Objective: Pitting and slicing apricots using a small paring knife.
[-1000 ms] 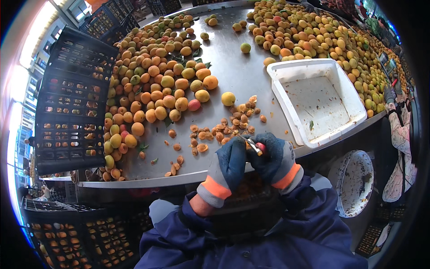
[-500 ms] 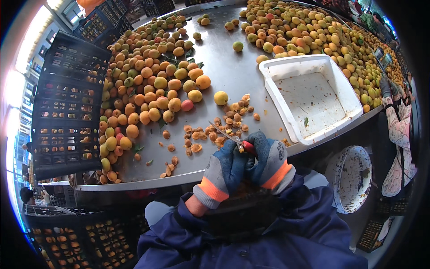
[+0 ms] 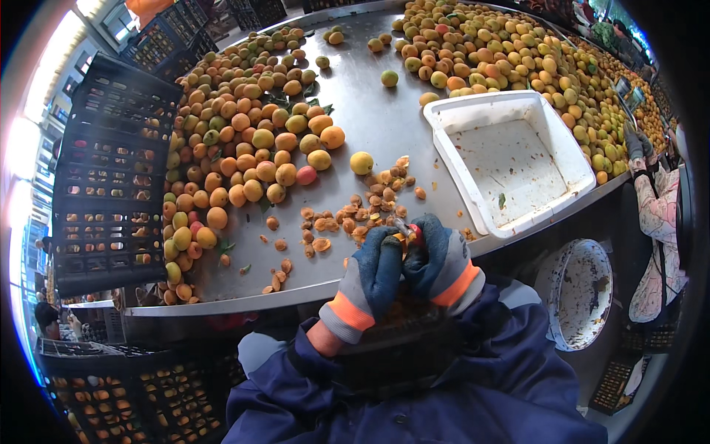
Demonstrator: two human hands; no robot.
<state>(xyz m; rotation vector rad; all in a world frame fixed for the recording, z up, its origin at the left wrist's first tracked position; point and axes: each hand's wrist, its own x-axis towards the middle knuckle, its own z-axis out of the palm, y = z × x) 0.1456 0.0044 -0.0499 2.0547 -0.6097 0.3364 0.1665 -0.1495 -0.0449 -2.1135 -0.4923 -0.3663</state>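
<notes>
My hands, in grey-and-blue gloves with orange bands, meet just past the table's near edge. My right hand is closed round a small red-handled cutting tool; its short metal end points away to the left. My left hand is closed on an orange piece of apricot, held against the tool and mostly covered by the fingers. Just beyond lie several brown pits and torn apricot scraps. One whole yellow apricot sits apart beside them.
Apricots heap up at the left against a tilted black crate, and at the far right. A white tub rests on the metal table. Below stands a stained white bucket. Another person's sleeve shows at the right.
The tool has turned in my right hand: its long blade, which pointed out to the left, now shows only as a short end by my fingers. Both hands stay together.
</notes>
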